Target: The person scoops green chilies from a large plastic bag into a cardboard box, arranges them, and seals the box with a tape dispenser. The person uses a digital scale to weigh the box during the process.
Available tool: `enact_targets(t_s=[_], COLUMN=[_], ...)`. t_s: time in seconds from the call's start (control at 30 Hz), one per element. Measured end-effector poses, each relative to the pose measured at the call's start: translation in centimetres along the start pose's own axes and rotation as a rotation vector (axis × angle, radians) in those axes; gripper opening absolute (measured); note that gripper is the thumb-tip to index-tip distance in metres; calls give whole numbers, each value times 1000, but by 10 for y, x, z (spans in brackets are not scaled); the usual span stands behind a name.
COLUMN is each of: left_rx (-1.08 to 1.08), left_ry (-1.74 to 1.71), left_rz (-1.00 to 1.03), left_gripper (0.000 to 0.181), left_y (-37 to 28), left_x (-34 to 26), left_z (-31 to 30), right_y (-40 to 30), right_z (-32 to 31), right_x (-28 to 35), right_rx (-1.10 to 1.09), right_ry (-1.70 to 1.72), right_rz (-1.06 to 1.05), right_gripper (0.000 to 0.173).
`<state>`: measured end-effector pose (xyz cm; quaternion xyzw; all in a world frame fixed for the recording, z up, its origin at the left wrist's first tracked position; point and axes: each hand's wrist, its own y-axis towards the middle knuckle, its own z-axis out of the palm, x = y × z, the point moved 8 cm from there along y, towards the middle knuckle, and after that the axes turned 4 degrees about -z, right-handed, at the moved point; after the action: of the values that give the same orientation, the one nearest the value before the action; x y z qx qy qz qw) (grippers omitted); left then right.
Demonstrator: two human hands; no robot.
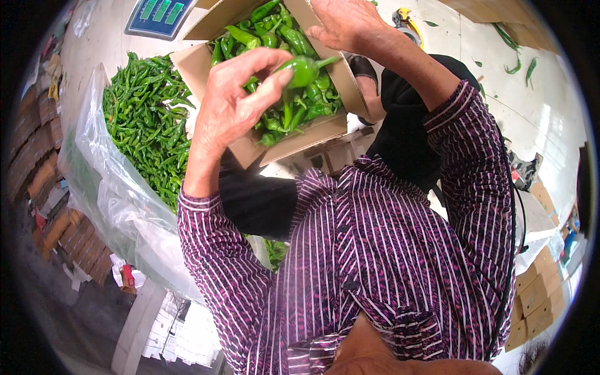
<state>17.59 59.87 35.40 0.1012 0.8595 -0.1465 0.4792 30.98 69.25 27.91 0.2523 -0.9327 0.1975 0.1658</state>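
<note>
My left hand (229, 93) pinches a glossy green pepper (303, 71) by its body between thumb and fingers, its stem pointing right. The pepper is held above an open cardboard box (302, 143), its flaps spread outward. Inside the box lie many green peppers (297, 40), some partly hidden behind my left hand. At the box's upper right wall is my right hand (344, 23), cut off by the top of the picture; its fingertips are mostly hidden. Left of the box, a large heap of thinner green peppers (145, 112) is bordered by a clear plastic sheet (117, 187).
A scale's blue display panel (159, 18) stands at the upper left. On the floor to the right lie a yellow tape dispenser (408, 26) and a few loose peppers (531, 71). Stacked flat cardboard (35, 140) is at the far left, more cardboard (536, 300) at lower right.
</note>
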Motion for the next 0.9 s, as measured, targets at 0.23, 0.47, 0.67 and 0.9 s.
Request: enact_targets(t_s=[0.23,0.47,0.67,0.9], left_rx=[-61,144,107,-79], left_ry=[-220,-117,-101,-498], left_rz=[-74,-54,-52,-42], left_gripper=[22,19,22,24], left_y=[-38,-45,-38,-41], left_x=[12,40,39,26], left_z=[56,93,75,53], right_y=[5,4,2,-1], right_z=[4,7,-1,3], right_x=[15,15,19,10], right_rx=[-38,-63,19,42], right_ry=[26,-9,-16,35], right_rz=[-108,-135,-68,-44], right_gripper=[28,29,29,26])
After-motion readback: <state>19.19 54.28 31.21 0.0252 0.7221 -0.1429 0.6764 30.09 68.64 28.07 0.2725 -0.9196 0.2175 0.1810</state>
